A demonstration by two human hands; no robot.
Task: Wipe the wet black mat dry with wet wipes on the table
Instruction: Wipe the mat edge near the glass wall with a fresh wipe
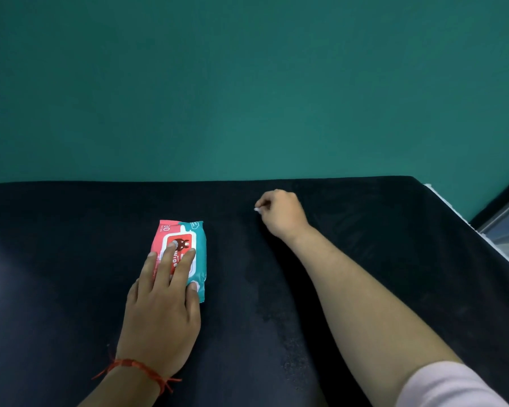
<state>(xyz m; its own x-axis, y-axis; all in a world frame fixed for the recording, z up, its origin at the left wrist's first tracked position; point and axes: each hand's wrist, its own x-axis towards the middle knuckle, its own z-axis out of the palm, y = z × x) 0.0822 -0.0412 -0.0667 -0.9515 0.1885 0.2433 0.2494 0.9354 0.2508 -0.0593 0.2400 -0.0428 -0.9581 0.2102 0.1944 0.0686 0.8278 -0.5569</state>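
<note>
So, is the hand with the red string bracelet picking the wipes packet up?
No, the left hand lies flat with straight fingers on the red and teal plastic wipes packet, which rests on the black mat.

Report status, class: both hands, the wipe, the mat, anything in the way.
Left hand flat on wipes pack, fingers straight. Right hand curled, pinching a small white wipe at the far side of the black mat. Nothing in its way.
</note>
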